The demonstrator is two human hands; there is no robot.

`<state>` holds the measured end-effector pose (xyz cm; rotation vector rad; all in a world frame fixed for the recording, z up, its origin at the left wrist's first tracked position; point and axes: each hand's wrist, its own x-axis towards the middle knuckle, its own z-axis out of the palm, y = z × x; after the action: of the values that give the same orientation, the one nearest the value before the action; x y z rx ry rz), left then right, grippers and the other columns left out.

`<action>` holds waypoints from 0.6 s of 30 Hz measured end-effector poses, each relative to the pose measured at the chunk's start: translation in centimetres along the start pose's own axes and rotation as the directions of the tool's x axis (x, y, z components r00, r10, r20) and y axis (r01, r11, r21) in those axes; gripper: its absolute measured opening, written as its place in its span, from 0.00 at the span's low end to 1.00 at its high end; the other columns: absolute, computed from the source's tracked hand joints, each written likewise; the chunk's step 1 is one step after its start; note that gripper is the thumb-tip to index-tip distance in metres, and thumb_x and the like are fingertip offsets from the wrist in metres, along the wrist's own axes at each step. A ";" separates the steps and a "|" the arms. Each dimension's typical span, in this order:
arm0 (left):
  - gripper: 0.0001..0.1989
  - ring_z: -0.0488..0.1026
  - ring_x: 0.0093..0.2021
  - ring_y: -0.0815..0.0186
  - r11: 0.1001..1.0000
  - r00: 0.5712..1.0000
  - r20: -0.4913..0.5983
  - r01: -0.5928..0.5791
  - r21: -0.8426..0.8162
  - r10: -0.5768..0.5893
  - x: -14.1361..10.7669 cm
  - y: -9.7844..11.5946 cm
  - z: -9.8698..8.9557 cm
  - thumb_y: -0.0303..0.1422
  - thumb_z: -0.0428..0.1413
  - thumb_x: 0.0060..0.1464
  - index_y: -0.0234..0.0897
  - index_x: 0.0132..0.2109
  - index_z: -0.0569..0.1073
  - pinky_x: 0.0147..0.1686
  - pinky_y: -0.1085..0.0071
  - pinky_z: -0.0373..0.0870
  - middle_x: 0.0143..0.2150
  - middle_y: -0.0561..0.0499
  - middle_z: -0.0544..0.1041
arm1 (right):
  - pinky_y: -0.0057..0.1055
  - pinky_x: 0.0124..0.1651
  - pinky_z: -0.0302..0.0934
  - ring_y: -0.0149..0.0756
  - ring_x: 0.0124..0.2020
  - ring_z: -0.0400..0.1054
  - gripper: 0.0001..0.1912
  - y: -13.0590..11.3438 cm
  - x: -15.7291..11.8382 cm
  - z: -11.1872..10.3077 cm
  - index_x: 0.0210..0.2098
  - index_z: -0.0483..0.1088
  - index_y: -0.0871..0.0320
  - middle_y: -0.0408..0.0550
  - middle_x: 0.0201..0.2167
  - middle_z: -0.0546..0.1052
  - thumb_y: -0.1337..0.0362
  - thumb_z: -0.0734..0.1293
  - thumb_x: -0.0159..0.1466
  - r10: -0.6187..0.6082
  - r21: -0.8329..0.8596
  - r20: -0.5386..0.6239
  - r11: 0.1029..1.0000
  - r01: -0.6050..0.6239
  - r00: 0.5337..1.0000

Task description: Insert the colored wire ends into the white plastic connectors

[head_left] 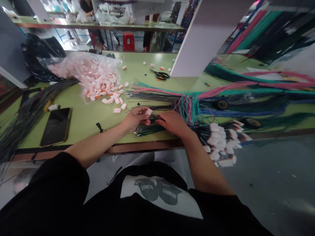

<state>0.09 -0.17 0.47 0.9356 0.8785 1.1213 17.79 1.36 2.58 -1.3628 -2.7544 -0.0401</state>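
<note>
Between the thumb and fingers of my left hand (135, 118) is a small white connector housing (149, 112). My right hand (172, 123) is closed beside it, its fingertips at thin dark wires (153, 117) that run to the housing. Bundles of green, pink, grey and blue wires (194, 105) lie on the bench around and beyond my right hand. Left of my hands are loose white-and-orange housings (117, 100), spilling from a clear plastic bag (91, 70). Finished-looking white connectors on wires (219, 139) hang in a cluster over the bench edge, right of my right forearm.
A phone (56, 126) and a grey wire bundle (29, 108) lie at the left. Black scissors (159, 75) rest near a white pillar (197, 39). Rolls of black tape (221, 104) sit among the wires. Behind stand a red stool (128, 42) and another bench (137, 27).
</note>
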 end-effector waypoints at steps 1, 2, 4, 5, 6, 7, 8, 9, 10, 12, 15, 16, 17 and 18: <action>0.12 0.68 0.19 0.76 1.000 1.000 -0.019 -0.020 0.002 0.020 -0.1 0.1 0.2 0.24 0.60 0.42 0.30 0.37 0.69 0.19 0.79 0.67 0.25 0.55 0.72 | 0.31 0.36 0.52 0.41 0.36 0.69 0.13 0.0 -0.1 0.0 0.34 0.71 0.61 0.54 0.32 0.77 0.58 0.59 0.62 0.010 -0.019 -0.008 1.000 -0.011 1.000; 0.12 0.68 0.19 0.76 0.999 0.999 -0.036 -0.039 0.006 0.039 -0.1 0.3 0.4 0.24 0.60 0.42 0.29 0.37 0.69 0.20 0.79 0.67 0.25 0.55 0.72 | 0.31 0.36 0.52 0.42 0.36 0.69 0.13 0.0 -0.1 0.1 0.35 0.71 0.61 0.54 0.33 0.77 0.58 0.59 0.63 0.017 -0.033 -0.015 0.999 -0.018 1.000; 0.10 0.68 0.19 0.76 0.998 0.996 -0.064 -0.068 0.018 0.069 -0.1 0.9 0.9 0.23 0.58 0.43 0.28 0.37 0.69 0.21 0.78 0.67 0.24 0.55 0.71 | 0.32 0.37 0.53 0.42 0.38 0.70 0.14 -0.2 0.1 0.3 0.38 0.70 0.61 0.56 0.35 0.77 0.58 0.59 0.63 0.022 -0.048 -0.029 0.999 -0.023 0.999; 0.09 0.68 0.18 0.76 0.997 0.993 -0.080 -0.079 0.025 0.081 0.0 1.4 1.1 0.22 0.57 0.44 0.28 0.36 0.69 0.21 0.77 0.67 0.24 0.55 0.71 | 0.32 0.38 0.53 0.43 0.39 0.70 0.15 -0.4 0.2 0.3 0.40 0.70 0.62 0.56 0.36 0.77 0.58 0.59 0.62 0.031 -0.050 -0.039 0.998 -0.033 0.999; 0.08 0.67 0.18 0.76 0.996 0.991 -0.094 -0.089 0.032 0.091 0.2 2.0 1.4 0.21 0.56 0.44 0.28 0.36 0.69 0.21 0.77 0.67 0.23 0.55 0.71 | 0.32 0.38 0.53 0.44 0.40 0.70 0.15 -0.6 0.4 0.4 0.41 0.69 0.63 0.57 0.36 0.77 0.58 0.59 0.63 0.055 -0.049 -0.049 0.997 -0.058 0.997; 0.08 0.66 0.17 0.77 0.994 0.989 -0.106 -0.098 0.040 0.102 0.4 2.7 1.8 0.20 0.54 0.44 0.28 0.35 0.69 0.22 0.76 0.67 0.23 0.55 0.70 | 0.33 0.38 0.54 0.45 0.40 0.70 0.15 -0.9 0.6 0.4 0.42 0.68 0.63 0.59 0.36 0.77 0.59 0.58 0.63 0.097 -0.043 -0.062 0.994 -0.100 0.993; 0.07 0.66 0.17 0.77 0.993 0.987 -0.115 -0.104 0.059 0.110 0.8 3.4 2.2 0.19 0.53 0.44 0.28 0.34 0.69 0.22 0.76 0.67 0.22 0.56 0.70 | 0.33 0.37 0.55 0.46 0.40 0.71 0.16 -1.0 0.8 0.4 0.42 0.68 0.64 0.60 0.36 0.77 0.60 0.56 0.64 0.158 -0.031 -0.074 0.987 -0.160 0.985; 0.07 0.65 0.17 0.77 0.990 0.988 -0.099 -0.109 0.087 0.117 1.1 4.0 2.7 0.18 0.53 0.44 0.28 0.34 0.69 0.23 0.76 0.66 0.22 0.56 0.69 | 0.33 0.37 0.55 0.46 0.39 0.71 0.16 -1.1 1.0 0.3 0.42 0.68 0.64 0.61 0.36 0.77 0.61 0.54 0.65 0.228 -0.010 -0.082 0.973 -0.229 0.970; 0.06 0.64 0.17 0.77 0.985 0.986 -0.092 -0.125 0.118 0.136 1.5 4.6 3.2 0.18 0.52 0.45 0.28 0.33 0.69 0.23 0.76 0.66 0.21 0.56 0.68 | 0.34 0.36 0.56 0.46 0.39 0.71 0.17 -1.1 1.2 0.2 0.42 0.67 0.64 0.61 0.36 0.77 0.62 0.52 0.66 0.297 0.022 -0.087 0.955 -0.296 0.951; 0.06 0.64 0.19 0.77 0.975 0.978 -0.097 -0.172 0.139 0.186 2.2 4.8 4.2 0.19 0.52 0.46 0.28 0.34 0.68 0.26 0.76 0.66 0.21 0.57 0.67 | 0.33 0.36 0.57 0.45 0.39 0.72 0.18 -1.0 1.4 -0.1 0.45 0.66 0.64 0.62 0.37 0.77 0.64 0.49 0.66 0.407 0.103 -0.102 0.912 -0.397 0.908; 0.06 0.65 0.24 0.77 0.960 0.948 -0.162 -0.258 0.103 0.273 2.7 3.2 5.8 0.22 0.51 0.50 0.29 0.37 0.67 0.32 0.76 0.65 0.23 0.57 0.66 | 0.33 0.37 0.58 0.44 0.41 0.71 0.18 -0.8 1.7 -0.4 0.47 0.63 0.65 0.62 0.41 0.76 0.67 0.48 0.66 0.508 0.183 -0.131 0.857 -0.482 0.852; 0.05 0.64 0.25 0.76 0.949 0.938 -0.170 -0.277 0.151 0.301 2.8 2.3 6.3 0.24 0.52 0.51 0.30 0.37 0.67 0.32 0.76 0.63 0.23 0.58 0.64 | 0.33 0.38 0.59 0.44 0.42 0.71 0.18 -0.9 1.8 -0.4 0.47 0.64 0.65 0.62 0.42 0.75 0.68 0.48 0.66 0.521 0.183 -0.138 0.849 -0.495 0.842; 0.04 0.63 0.27 0.75 0.922 0.928 -0.141 -0.309 0.231 0.346 2.8 1.3 6.8 0.26 0.53 0.51 0.31 0.37 0.68 0.32 0.77 0.61 0.23 0.58 0.64 | 0.34 0.37 0.59 0.45 0.42 0.71 0.18 -1.0 1.8 -0.4 0.46 0.64 0.65 0.64 0.42 0.75 0.70 0.48 0.65 0.489 0.168 -0.140 0.868 -0.466 0.861; 0.02 0.63 0.28 0.74 0.891 0.912 -0.146 -0.325 0.316 0.384 2.9 0.5 7.3 0.27 0.53 0.52 0.32 0.34 0.68 0.32 0.77 0.60 0.23 0.58 0.63 | 0.35 0.36 0.59 0.46 0.41 0.71 0.19 -1.2 1.8 -0.4 0.46 0.65 0.66 0.65 0.42 0.74 0.72 0.47 0.64 0.444 0.148 -0.139 0.893 -0.425 0.885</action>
<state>7.25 1.56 3.26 1.2748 1.0856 1.4516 15.80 2.01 3.13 -1.8148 -2.2190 0.0237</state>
